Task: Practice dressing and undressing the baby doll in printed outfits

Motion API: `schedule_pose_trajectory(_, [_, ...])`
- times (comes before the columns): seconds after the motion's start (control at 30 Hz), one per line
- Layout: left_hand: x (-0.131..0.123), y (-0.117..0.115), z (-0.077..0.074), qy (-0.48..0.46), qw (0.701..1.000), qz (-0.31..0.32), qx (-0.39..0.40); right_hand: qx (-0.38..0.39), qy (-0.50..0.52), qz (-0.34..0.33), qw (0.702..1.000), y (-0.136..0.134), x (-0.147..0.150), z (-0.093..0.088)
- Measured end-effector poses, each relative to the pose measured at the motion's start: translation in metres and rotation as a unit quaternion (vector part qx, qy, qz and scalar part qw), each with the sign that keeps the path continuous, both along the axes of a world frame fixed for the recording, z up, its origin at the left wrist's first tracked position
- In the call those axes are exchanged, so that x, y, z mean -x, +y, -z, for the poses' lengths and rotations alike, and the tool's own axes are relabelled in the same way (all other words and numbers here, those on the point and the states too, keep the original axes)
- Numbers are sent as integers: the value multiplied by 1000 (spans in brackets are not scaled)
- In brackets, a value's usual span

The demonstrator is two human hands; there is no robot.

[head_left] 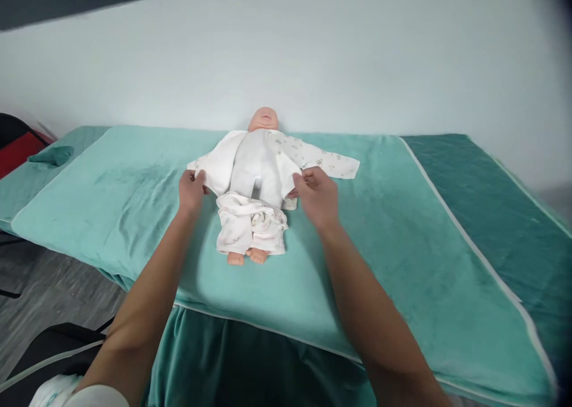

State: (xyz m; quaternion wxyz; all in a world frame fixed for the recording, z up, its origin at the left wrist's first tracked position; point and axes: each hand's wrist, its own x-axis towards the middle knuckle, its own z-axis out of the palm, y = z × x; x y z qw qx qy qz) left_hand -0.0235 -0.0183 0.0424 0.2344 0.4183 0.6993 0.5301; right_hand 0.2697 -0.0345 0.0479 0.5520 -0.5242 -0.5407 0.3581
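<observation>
A baby doll lies on its back on a green-covered bed, head toward the wall. Its white torso shows between the parted fronts of a white printed baby jacket. My left hand pinches the jacket's front edge on the left side. On the other side, my right hand grips the opposite front edge, fingers closed on the cloth. One sleeve stretches flat to the right. White printed baby trousers are bunched around the doll's lower legs, and its feet stick out below.
The green bed cover has white piping and stretches to both sides. A pale wall rises behind it. Black chairs stand at lower left, with a pale cable crossing there. Something red is at far left.
</observation>
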Motion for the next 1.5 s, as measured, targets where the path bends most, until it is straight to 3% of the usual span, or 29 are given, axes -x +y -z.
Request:
schedule_pose_trajectory(0.17, [38, 3, 35, 93, 994, -61, 17, 60, 46, 160, 984, 3, -67, 22])
schedule_pose_trajectory(0.3, [45, 4, 41, 161, 980, -112, 29, 180, -167, 221, 944, -4, -107, 39])
schedule_pose_trajectory(0.4, [40, 3, 41, 208, 971, -110, 48, 123, -257, 226, 932, -10, -96, 38])
schedule_pose_trajectory(0.5, [33, -2, 41, 281, 956, -81, -17, 43, -169, 147, 974, -16, -62, 33])
schedule_pose_trajectory(0.57, [26, -7, 40, 296, 952, -14, -76, 10, -92, 55, 994, -20, -38, 30])
schedule_pose_trajectory(0.63, [19, -13, 38, 231, 963, 111, -86, -6, -62, -57, 996, -22, -20, 29])
schedule_pose_trajectory(0.7, [13, -19, 35, 117, 962, 241, -49, 4, -67, -164, 984, -23, -12, 29])
schedule_pose_trajectory(0.8, [10, -27, 28, -6, 941, 339, 0, 31, -56, -248, 967, -24, -13, 30])
schedule_pose_trajectory(0.93, [14, -30, 20, -55, 918, 391, 22, 38, -54, -289, 955, -26, -22, 30])
schedule_pose_trajectory(1.07, [20, -28, 18, -58, 898, 434, 44, -20, -97, -305, 947, -27, -23, 30])
schedule_pose_trajectory(1.33, [15, -24, 22, -14, 905, 424, 19, -33, -78, -182, 980, -20, -7, 43])
schedule_pose_trajectory(1.5, [17, -24, 21, -32, 889, 456, 22, 53, -33, -194, 979, -16, -12, 45])
